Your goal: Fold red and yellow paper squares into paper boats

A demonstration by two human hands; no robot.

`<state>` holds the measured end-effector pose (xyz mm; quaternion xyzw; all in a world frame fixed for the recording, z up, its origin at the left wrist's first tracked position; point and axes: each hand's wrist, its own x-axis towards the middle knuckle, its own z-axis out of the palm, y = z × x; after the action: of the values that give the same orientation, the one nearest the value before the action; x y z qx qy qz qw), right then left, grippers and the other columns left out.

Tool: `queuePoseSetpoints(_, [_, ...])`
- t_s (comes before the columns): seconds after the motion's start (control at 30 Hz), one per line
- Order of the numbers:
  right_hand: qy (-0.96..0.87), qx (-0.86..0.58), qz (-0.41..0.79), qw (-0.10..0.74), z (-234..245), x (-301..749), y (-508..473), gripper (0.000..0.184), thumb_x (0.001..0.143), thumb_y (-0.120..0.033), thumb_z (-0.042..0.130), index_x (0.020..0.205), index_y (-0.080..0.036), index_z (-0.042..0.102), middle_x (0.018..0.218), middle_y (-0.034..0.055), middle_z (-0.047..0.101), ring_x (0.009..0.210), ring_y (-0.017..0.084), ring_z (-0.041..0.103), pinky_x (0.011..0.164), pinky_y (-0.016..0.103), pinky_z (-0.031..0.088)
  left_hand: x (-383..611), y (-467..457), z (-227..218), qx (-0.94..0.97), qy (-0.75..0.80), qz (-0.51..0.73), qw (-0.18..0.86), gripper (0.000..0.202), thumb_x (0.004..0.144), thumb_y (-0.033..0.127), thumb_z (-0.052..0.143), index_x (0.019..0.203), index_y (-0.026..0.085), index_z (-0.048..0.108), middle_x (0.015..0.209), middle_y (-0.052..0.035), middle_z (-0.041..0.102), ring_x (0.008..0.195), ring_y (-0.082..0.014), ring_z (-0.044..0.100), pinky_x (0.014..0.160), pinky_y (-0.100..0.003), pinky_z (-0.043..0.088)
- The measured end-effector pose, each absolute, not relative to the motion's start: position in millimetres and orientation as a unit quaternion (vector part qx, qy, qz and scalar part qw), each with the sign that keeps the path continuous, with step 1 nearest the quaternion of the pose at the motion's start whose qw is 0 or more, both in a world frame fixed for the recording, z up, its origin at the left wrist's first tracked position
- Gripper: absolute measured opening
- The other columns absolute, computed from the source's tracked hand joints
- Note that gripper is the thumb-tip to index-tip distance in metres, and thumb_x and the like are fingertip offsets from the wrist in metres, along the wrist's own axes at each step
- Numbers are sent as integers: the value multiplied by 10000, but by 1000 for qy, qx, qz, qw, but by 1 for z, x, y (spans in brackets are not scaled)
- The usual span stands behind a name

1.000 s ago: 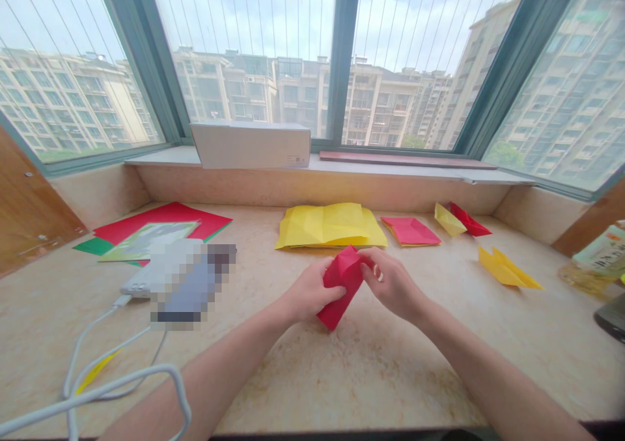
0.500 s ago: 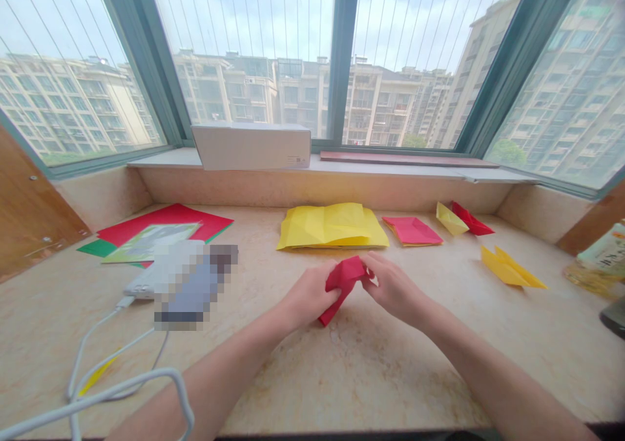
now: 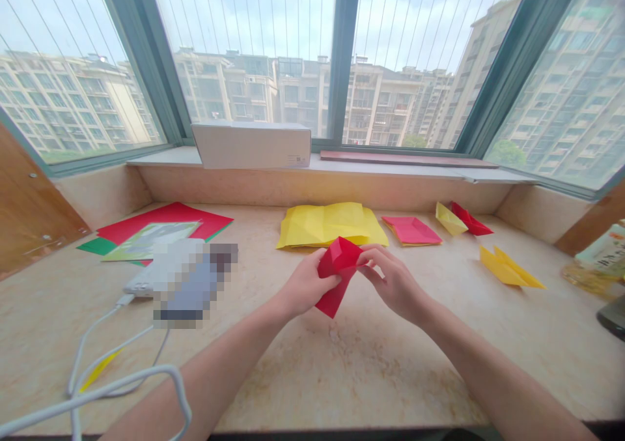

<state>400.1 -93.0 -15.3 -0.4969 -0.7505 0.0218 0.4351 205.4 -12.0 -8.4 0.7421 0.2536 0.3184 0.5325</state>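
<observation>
A folded red paper piece (image 3: 336,273) is held above the marble sill between both hands. My left hand (image 3: 303,287) pinches its left side, thumb on top. My right hand (image 3: 396,283) grips its right corner with fingers curled. The piece is tilted, its lower point toward me. Just behind it lies a stack of creased yellow paper (image 3: 329,225).
Red and green sheets (image 3: 166,223) lie at the left beside a blurred device (image 3: 188,278) with white cables (image 3: 97,376). A folded pink sheet (image 3: 411,230), small yellow and red folded shapes (image 3: 456,219) and a yellow folded piece (image 3: 508,268) lie right. A white box (image 3: 251,145) stands on the ledge.
The red paper piece has been turned and lifted a little between the hands; it now shows a broader face and stands higher than a second ago.
</observation>
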Motion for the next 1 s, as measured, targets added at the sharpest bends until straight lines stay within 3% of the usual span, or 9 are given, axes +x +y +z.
queuePoseSetpoints(0.13, [-746,-510,41,427,-18,402,-94,34,951,-240,530,953,-228,561,914,50,663,774,180,623,669,302,539,206,-13,-4,688,245,318,605,372,729,202,741,1080,146,634,1075,-105,709,961,-259,654,832,-363,494])
queuePoseSetpoints(0.23, [-726,-528,59,436,-20,402,-94,117,918,-249,577,1032,-229,566,899,46,686,729,174,635,593,278,529,205,-15,-3,676,242,305,626,402,724,198,756,1100,145,625,1088,-111,704,962,-253,653,828,-356,493])
queuePoseSetpoints(0.33, [-715,-528,63,453,-18,400,-93,190,894,-252,611,1081,-231,581,890,38,706,731,177,651,624,296,543,205,-14,-4,676,233,301,631,421,716,196,766,1109,147,623,1101,-111,695,972,-250,646,835,-348,485])
queuePoseSetpoints(0.5, [-713,-514,88,469,-14,401,-94,61,906,-260,612,926,-224,657,839,27,725,720,176,672,642,296,554,205,-13,-6,683,244,301,619,365,717,195,755,1057,144,634,1027,-96,699,923,-237,641,802,-337,474])
queuePoseSetpoints(0.6, [-737,-497,83,452,-11,403,-95,117,932,-238,571,888,-217,678,852,45,727,766,187,675,625,283,545,206,-14,-4,673,259,299,625,343,719,194,749,1040,139,641,988,-91,702,891,-229,639,786,-333,470])
queuePoseSetpoints(0.8, [-766,-479,45,425,-8,405,-96,201,957,-224,518,1074,-244,680,1044,81,712,914,207,672,654,283,555,206,-19,0,661,252,285,647,336,788,296,723,1085,151,666,1037,-94,714,914,-228,640,790,-318,461])
queuePoseSetpoints(1.0, [-748,-500,14,437,-17,405,-93,221,908,-279,629,1125,-237,625,928,55,704,786,197,656,704,336,559,205,-17,-4,694,252,285,612,302,831,387,692,1034,165,703,959,-61,716,828,-191,618,724,-283,434])
